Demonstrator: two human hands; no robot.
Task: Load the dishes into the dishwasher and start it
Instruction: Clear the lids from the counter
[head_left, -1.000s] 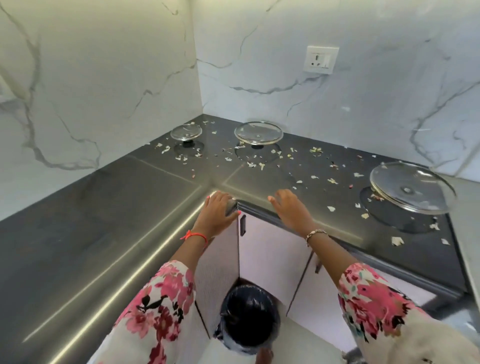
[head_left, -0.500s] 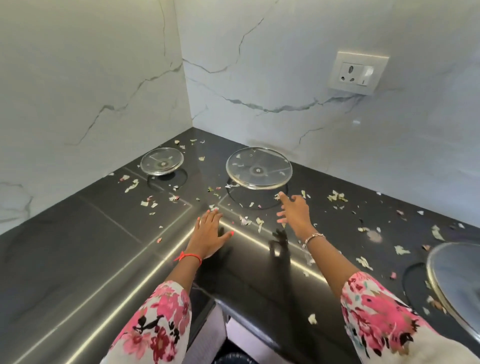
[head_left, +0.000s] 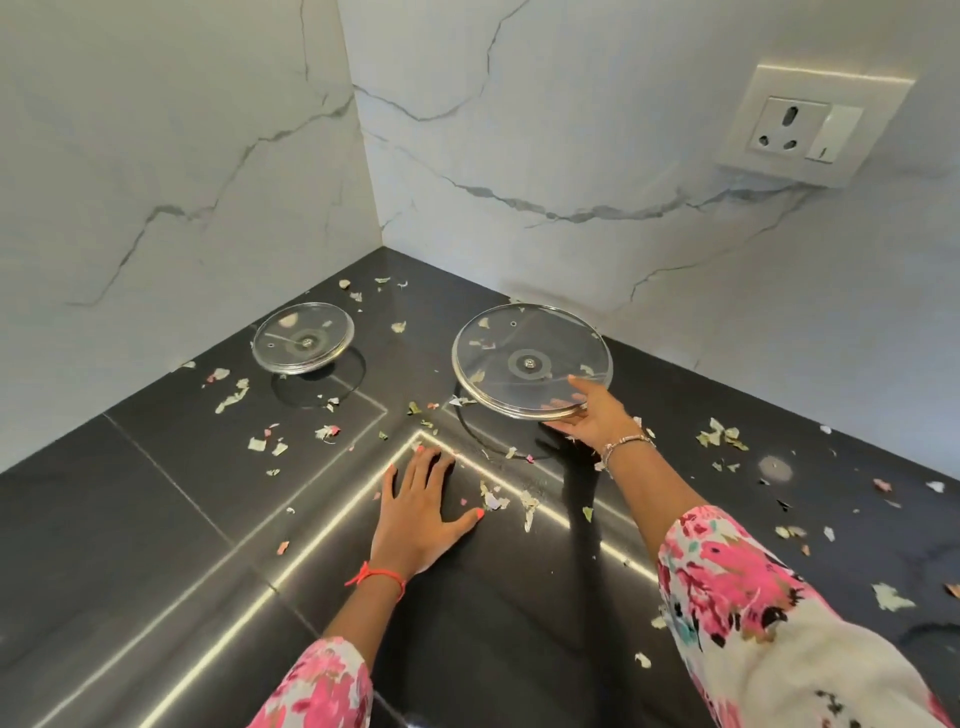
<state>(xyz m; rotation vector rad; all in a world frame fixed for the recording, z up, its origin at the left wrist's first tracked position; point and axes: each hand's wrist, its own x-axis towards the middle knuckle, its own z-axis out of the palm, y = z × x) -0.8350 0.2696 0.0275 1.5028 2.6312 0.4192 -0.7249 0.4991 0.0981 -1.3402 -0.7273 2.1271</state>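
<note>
1. A second ago both hands sat at the front edge of the counter (head_left: 156, 519). Half a second ago the right hand (head_left: 592, 418) was stretched toward the large lid (head_left: 530, 358) but short of it. Now it has arrived at the lid's near-right rim.
2. The right hand pinches that rim, with the thumb (head_left: 577, 385) lying on top of the glass and the fingers curled beneath, partly seen through it.
3. The left hand (head_left: 421, 506) has come up from the edge too and lies flat on the counter with its fingers spread. It holds nothing and looks like a brace for the lean forward.
4. The large lid sits upside down near the back wall, seemingly on its knob, with its rim clear of the counter. The grip is at the edge nearest the person, well off the lid's centre.
5. The small lid (head_left: 303, 338) lies in the corner to the left, well apart from both hands and untouched.
6. Judgement: the collecting of dishes has only begun — the first lid is gripped but probably not lifted. The dishwasher is out of view.
7. Scraps (head_left: 234, 397) litter the counter, and some lie on the large lid, so they may slide off as it tilts.
</note>
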